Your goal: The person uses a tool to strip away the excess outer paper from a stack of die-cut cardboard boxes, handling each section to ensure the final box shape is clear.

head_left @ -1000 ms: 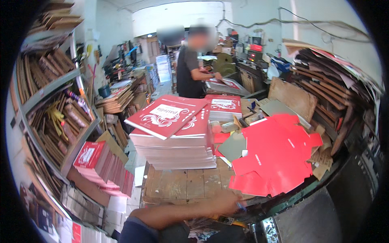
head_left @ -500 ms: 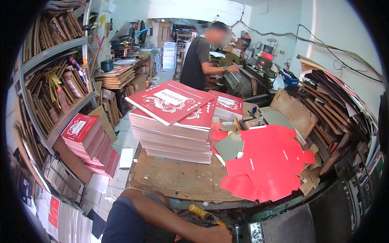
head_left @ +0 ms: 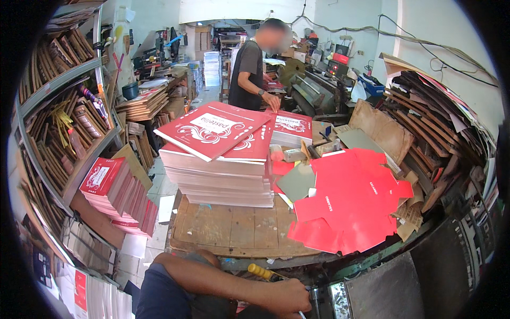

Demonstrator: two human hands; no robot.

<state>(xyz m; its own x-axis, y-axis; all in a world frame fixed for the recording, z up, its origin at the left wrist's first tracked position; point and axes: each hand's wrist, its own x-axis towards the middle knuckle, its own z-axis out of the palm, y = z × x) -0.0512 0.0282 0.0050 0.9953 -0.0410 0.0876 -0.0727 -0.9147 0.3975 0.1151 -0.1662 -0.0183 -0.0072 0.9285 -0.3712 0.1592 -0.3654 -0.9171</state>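
My left hand (head_left: 289,297) reaches in from the lower left, its forearm crossing below the table edge. Its fingers are closed in a fist, with a thin shiny metal rod (head_left: 302,315) showing just beneath them. Right beside the fist is a metal fitting (head_left: 314,302) next to a dark, flat metal plate (head_left: 383,290). A yellow-handled tool (head_left: 260,272) lies just beyond my wrist. My right hand is out of view.
On the wooden table (head_left: 228,226) stand a tall stack of red-covered booklets (head_left: 218,178), a smaller stack (head_left: 289,127) and red die-cut sheets (head_left: 348,204). A co-worker (head_left: 247,74) stands behind. Shelves (head_left: 69,69) and floor stacks (head_left: 114,186) line the left; leaning boards (head_left: 425,127) crowd the right.
The view has shifted slightly. The co-worker's hand has moved from the machine down to the smaller booklet stack. My left hand stays beside the metal fitting, and more of it shows.
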